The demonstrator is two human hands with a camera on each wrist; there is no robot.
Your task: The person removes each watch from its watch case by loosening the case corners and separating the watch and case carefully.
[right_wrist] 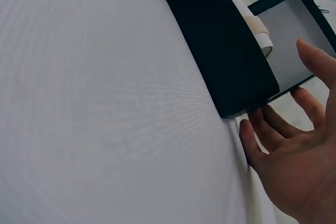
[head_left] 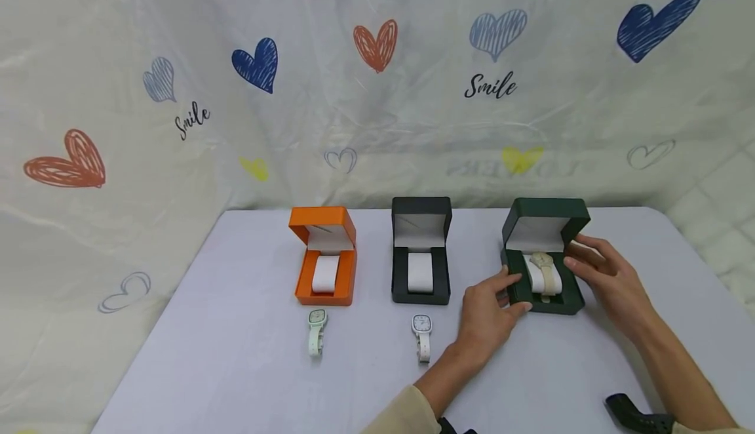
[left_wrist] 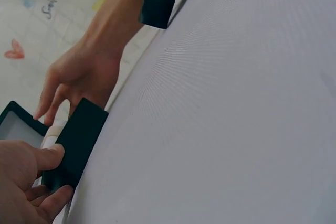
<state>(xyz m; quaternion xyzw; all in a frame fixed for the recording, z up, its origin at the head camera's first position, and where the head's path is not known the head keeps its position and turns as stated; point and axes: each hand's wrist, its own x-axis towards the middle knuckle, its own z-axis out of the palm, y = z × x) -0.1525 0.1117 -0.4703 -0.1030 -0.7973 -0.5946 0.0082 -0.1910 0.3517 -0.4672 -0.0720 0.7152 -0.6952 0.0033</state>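
Note:
A dark green watch box (head_left: 572,303) stands with its lid up at the right of the table. Inside it, a watch with a pale strap (head_left: 547,275) wraps a white cushion (head_left: 535,280). My left hand (head_left: 486,313) grips the box's front left corner; its thumb lies near the top edge in the left wrist view. Along the right side, my right hand (head_left: 610,283) has its fingers spread by the box and lid, thumb pointing toward the cushion. In the right wrist view, those fingertips (right_wrist: 257,114) are right at the box's side, thumb apart from the fingers.
An orange watch box (head_left: 301,283) and a black watch box (head_left: 400,280) stand open to the left, each with a white cushion. In front lie a pale green watch (head_left: 316,332) and a white watch (head_left: 422,339). A heart-printed sheet (head_left: 377,106) hangs behind the white table (head_left: 236,355).

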